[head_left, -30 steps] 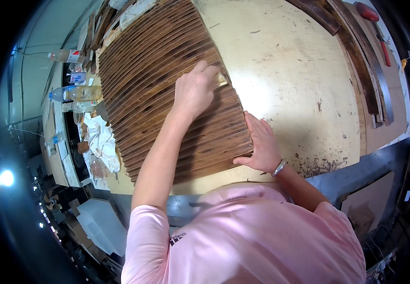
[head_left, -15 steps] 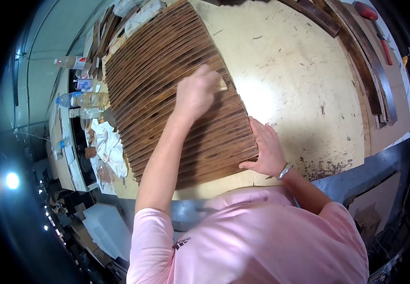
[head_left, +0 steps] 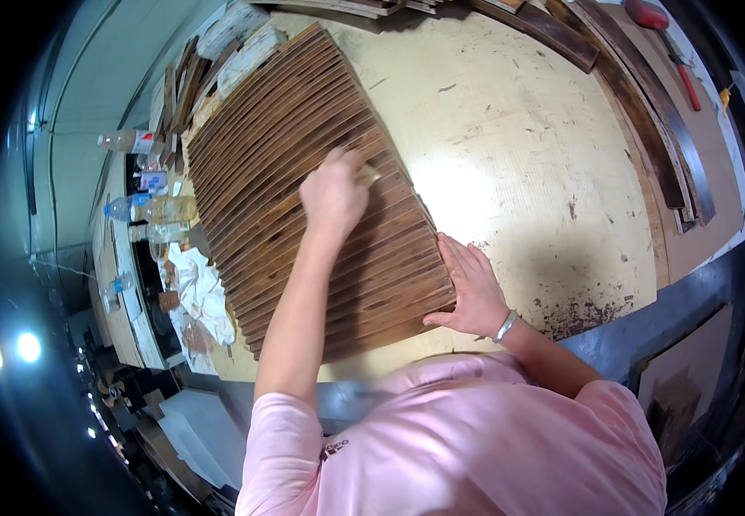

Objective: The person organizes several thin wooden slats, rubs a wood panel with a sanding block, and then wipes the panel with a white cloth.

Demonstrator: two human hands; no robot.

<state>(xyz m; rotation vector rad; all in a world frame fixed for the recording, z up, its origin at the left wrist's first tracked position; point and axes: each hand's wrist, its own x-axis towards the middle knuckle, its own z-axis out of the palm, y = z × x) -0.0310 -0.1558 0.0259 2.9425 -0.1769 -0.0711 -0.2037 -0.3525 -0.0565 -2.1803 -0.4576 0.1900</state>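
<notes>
A row of dark brown wooden slats (head_left: 286, 146) stands packed edge to edge on a pale, stained worktable (head_left: 527, 155). My left hand (head_left: 334, 193) is closed on a small pale piece (head_left: 373, 175) and presses it onto the tops of the slats near their right side. My right hand (head_left: 471, 288) lies flat and open against the near right end of the pack, with a bracelet on the wrist. My pink shirt fills the lower part of the view.
Long dark wood strips (head_left: 647, 129) lie along the table's right side, with a red-handled tool (head_left: 658, 19) beyond them. Plastic bottles (head_left: 144, 208) and a crumpled stained cloth (head_left: 199, 297) sit to the left. A dark bench edge (head_left: 647, 331) runs below.
My left hand has slid farther away along the slat tops with the pale piece. My right hand has stayed at the end of the pack.
</notes>
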